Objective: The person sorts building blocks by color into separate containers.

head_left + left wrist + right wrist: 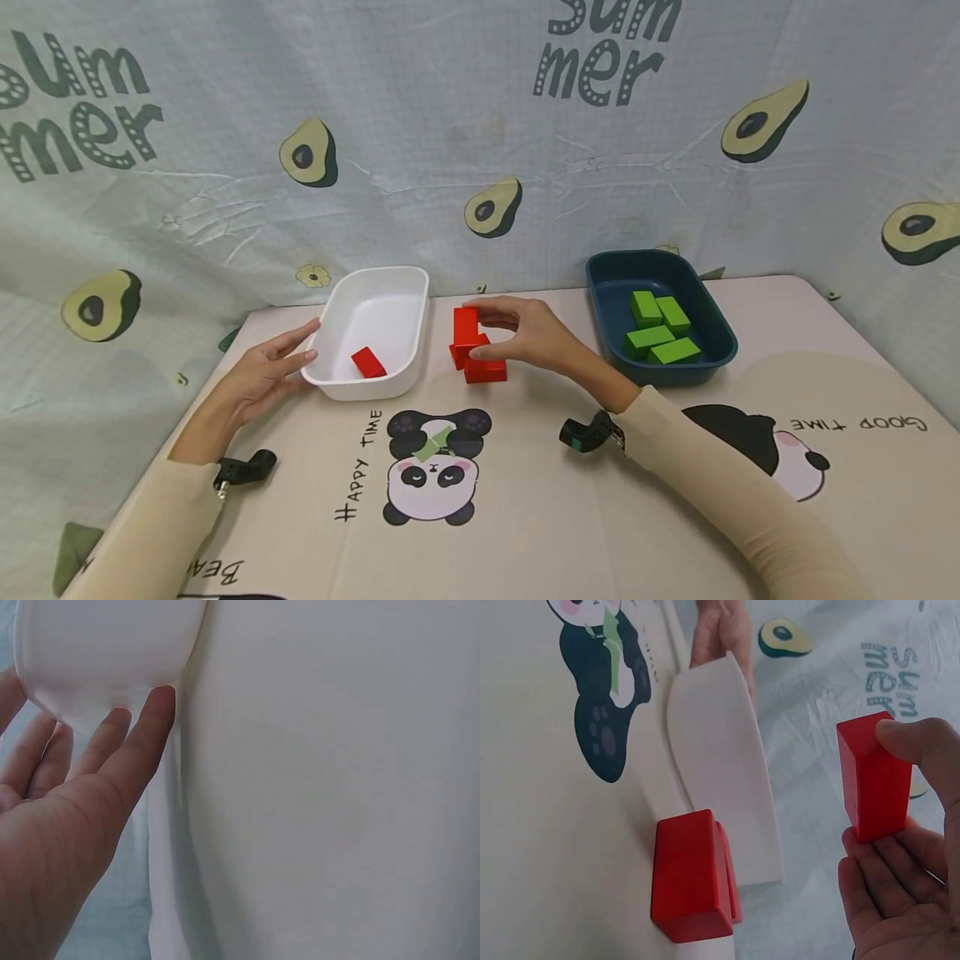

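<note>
In the head view my right hand (538, 335) pinches a red block (466, 323) between thumb and fingertips, lifted over the table. The right wrist view shows this red block (879, 780) upright, thumb on top and fingers beneath. Two more red blocks (487, 372) lie just below it on the table, partly overlapped in view. To the left stands a white tub (382, 317) with one red block (368, 362) inside. My left hand (258, 379) touches the tub's left side with extended fingers; the left wrist view shows fingertips (160, 701) against its outer wall.
A dark blue tub (720, 333) with several green blocks (649, 342) stands at the right, behind my right forearm. The tablecloth (525, 500) has panda prints. A curtain (420, 108) with avocado prints hangs along the table's back edge.
</note>
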`<action>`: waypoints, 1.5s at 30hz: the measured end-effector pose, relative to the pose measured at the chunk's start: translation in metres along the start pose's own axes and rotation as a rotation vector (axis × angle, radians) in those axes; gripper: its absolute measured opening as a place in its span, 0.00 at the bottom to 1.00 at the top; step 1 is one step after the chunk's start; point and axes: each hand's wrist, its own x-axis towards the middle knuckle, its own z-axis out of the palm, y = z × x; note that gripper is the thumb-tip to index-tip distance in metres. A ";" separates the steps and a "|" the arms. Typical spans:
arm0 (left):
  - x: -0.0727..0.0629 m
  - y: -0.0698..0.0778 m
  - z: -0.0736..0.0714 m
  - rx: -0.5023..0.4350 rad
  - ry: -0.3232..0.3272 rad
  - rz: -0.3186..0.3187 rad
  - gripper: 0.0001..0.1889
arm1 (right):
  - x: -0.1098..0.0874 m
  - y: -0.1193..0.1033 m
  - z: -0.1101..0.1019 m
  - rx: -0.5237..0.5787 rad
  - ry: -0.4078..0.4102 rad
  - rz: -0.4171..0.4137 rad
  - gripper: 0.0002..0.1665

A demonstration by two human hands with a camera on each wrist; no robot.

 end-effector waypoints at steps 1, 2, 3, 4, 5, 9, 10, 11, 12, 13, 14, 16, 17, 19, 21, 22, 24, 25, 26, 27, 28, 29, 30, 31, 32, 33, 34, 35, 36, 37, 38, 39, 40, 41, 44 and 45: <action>0.000 0.000 0.000 0.001 0.001 -0.001 0.38 | 0.001 -0.001 0.000 0.000 -0.001 -0.003 0.40; 0.000 0.000 0.000 0.001 0.001 -0.001 0.38 | 0.002 -0.001 0.001 0.003 -0.002 -0.006 0.40; -0.001 0.001 0.000 0.000 0.001 -0.002 0.38 | 0.003 -0.002 0.002 0.005 -0.002 -0.009 0.40; -0.001 0.001 0.000 0.002 0.003 -0.003 0.38 | 0.003 -0.002 0.003 0.006 -0.004 -0.011 0.40; -0.001 0.001 0.001 0.006 0.003 -0.004 0.39 | 0.004 -0.003 0.003 0.003 -0.005 -0.011 0.40; -0.002 0.003 0.003 0.014 0.002 -0.005 0.39 | 0.007 -0.006 0.007 0.003 -0.005 -0.010 0.39; -0.002 0.004 0.003 0.016 0.002 -0.005 0.39 | 0.008 -0.007 0.007 0.008 -0.004 -0.009 0.39; -0.002 0.004 0.003 0.018 0.002 -0.005 0.39 | 0.009 -0.007 0.008 0.013 -0.003 -0.008 0.39; -0.002 0.004 0.003 0.020 0.004 -0.007 0.39 | 0.010 -0.008 0.009 0.018 -0.002 -0.009 0.39; -0.002 0.004 0.003 0.024 0.008 -0.010 0.39 | 0.011 -0.008 0.010 0.019 0.000 -0.008 0.39; -0.002 0.004 0.003 0.027 0.011 -0.012 0.39 | 0.012 -0.008 0.011 0.024 0.001 -0.009 0.38; -0.002 0.003 0.002 0.030 0.016 -0.016 0.39 | 0.014 -0.010 0.013 0.025 0.001 -0.012 0.38; -0.002 0.003 0.002 0.032 0.018 -0.018 0.39 | 0.015 -0.010 0.014 0.018 0.002 -0.013 0.38; -0.001 0.003 0.001 0.035 0.021 -0.020 0.39 | 0.017 -0.011 0.016 0.009 0.001 -0.015 0.38; -0.001 0.003 0.001 0.043 0.023 -0.019 0.39 | 0.019 -0.012 0.018 0.005 0.001 -0.017 0.38; -0.001 0.003 0.002 0.047 0.024 -0.017 0.40 | 0.019 -0.013 0.018 0.005 0.001 -0.020 0.38; 0.000 0.004 0.002 0.053 0.021 -0.006 0.39 | 0.021 -0.014 0.020 0.008 0.001 -0.025 0.37; 0.000 0.005 0.003 0.063 0.018 0.001 0.39 | 0.022 -0.015 0.021 0.013 0.000 -0.028 0.37; 0.000 0.005 0.003 0.074 0.016 0.008 0.37 | 0.023 -0.016 0.021 0.016 -0.002 -0.030 0.37; 0.000 0.005 0.003 0.083 0.013 0.014 0.36 | 0.023 -0.016 0.022 0.019 -0.005 -0.032 0.37; 0.000 0.006 0.003 0.090 0.010 0.018 0.35 | 0.024 -0.017 0.023 0.023 -0.008 -0.035 0.37; 0.000 0.006 0.003 0.099 0.008 0.020 0.33 | 0.025 -0.017 0.024 0.027 -0.010 -0.037 0.37; 0.000 0.006 0.003 0.108 0.007 0.021 0.32 | 0.025 -0.018 0.024 0.029 -0.012 -0.039 0.37; 0.000 0.006 0.002 0.115 0.006 0.021 0.31 | 0.026 -0.019 0.025 0.030 -0.014 -0.039 0.37; 0.000 0.006 0.002 0.116 0.005 0.019 0.30 | 0.026 -0.019 0.025 0.034 -0.014 -0.039 0.37; 0.000 0.006 0.002 0.114 0.004 0.016 0.30 | 0.027 -0.020 0.026 0.038 -0.013 -0.042 0.38; 0.000 0.006 0.002 0.115 0.004 0.014 0.30 | 0.028 -0.021 0.026 0.043 -0.013 -0.045 0.38; 0.001 0.006 0.002 0.117 0.004 0.012 0.31 | 0.030 -0.021 0.026 0.048 -0.013 -0.048 0.37; 0.001 0.006 0.001 0.120 0.004 0.011 0.31 | 0.031 -0.022 0.027 0.051 -0.014 -0.051 0.37; 0.001 0.006 0.001 0.124 0.007 0.009 0.32 | 0.033 -0.023 0.027 0.053 -0.015 -0.054 0.37; 0.001 0.007 0.001 0.128 0.008 0.009 0.32 | 0.035 -0.024 0.027 0.056 -0.017 -0.058 0.37; 0.001 0.007 0.001 0.134 0.009 0.009 0.32 | 0.037 -0.025 0.028 0.056 -0.020 -0.062 0.37; 0.001 0.007 0.001 0.140 0.010 0.008 0.33 | 0.039 -0.027 0.029 0.054 -0.024 -0.065 0.36; 0.001 0.007 0.001 0.142 0.011 0.007 0.33 | 0.041 -0.028 0.029 0.052 -0.028 -0.068 0.36; 0.000 0.007 0.001 0.135 0.008 0.006 0.33 | 0.046 -0.033 0.031 0.041 -0.036 -0.073 0.36; 0.000 0.007 0.002 0.130 0.007 0.006 0.33 | 0.048 -0.035 0.031 0.040 -0.037 -0.074 0.36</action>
